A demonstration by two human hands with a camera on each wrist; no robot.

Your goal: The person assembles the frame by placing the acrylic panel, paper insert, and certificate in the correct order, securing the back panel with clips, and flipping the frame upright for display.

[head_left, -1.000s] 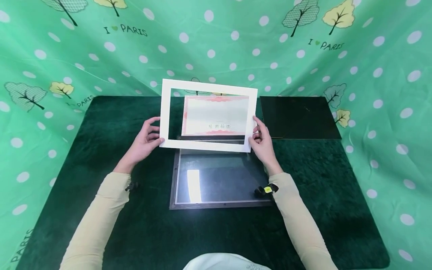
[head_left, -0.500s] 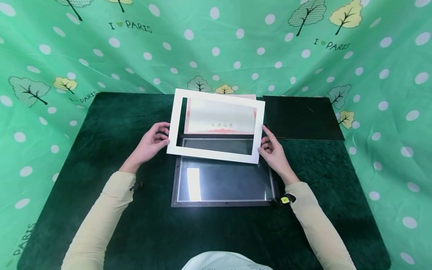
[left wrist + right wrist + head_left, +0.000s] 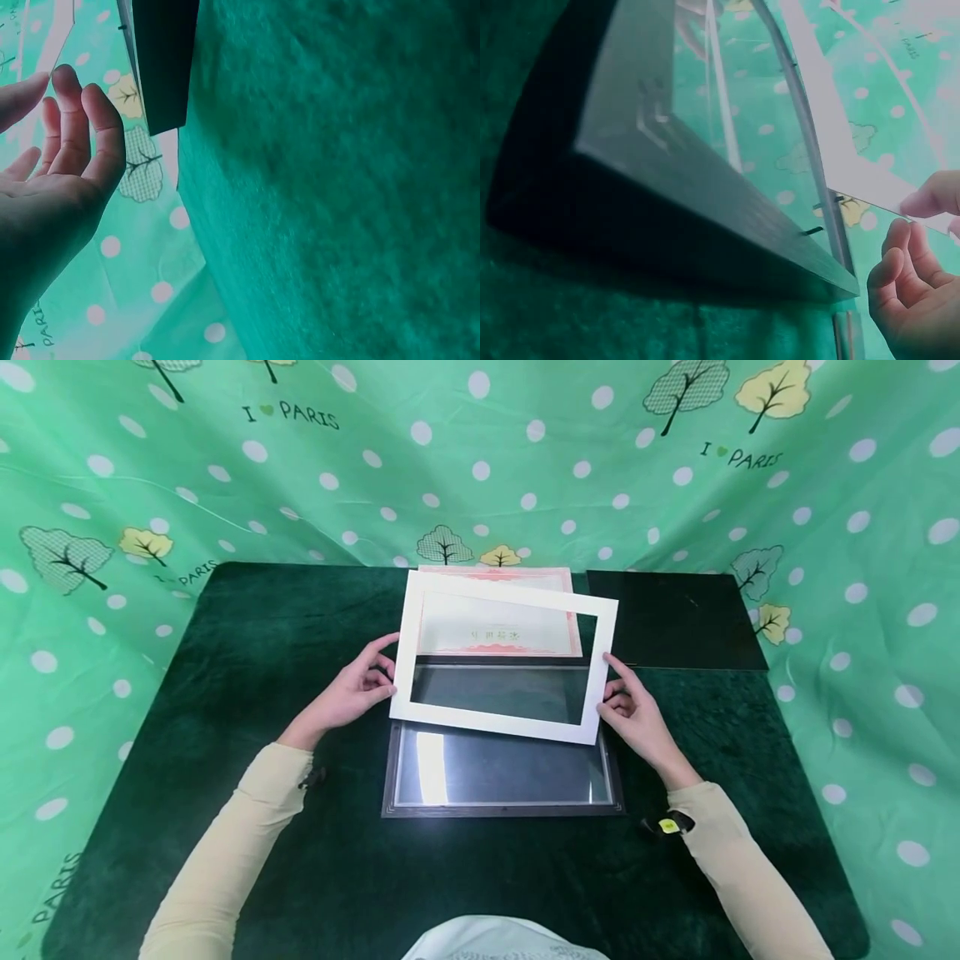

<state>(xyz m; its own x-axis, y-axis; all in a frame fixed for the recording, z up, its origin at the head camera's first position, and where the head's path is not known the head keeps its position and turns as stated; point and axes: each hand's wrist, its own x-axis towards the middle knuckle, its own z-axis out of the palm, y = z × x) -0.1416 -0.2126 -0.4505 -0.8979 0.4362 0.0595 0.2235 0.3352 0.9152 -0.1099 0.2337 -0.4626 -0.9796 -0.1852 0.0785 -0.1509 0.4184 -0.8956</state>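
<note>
Pinching the left edge of the white mat (image 3: 495, 723) between thumb and fingers of the left hand (image 3: 351, 692). In the middle, holding it raised and, in the head view, slanted down to the right, overlapping the far half of the frame (image 3: 502, 811) and much of the pink-edged paper (image 3: 491, 631), with both showing through the opening. At right, pinching the opposite edge the same way with the right hand (image 3: 636, 714). Beyond and farther right, with a black board (image 3: 678, 620) flat at the back of the green table (image 3: 360, 868), near the dotted curtain (image 3: 517, 468).
</note>
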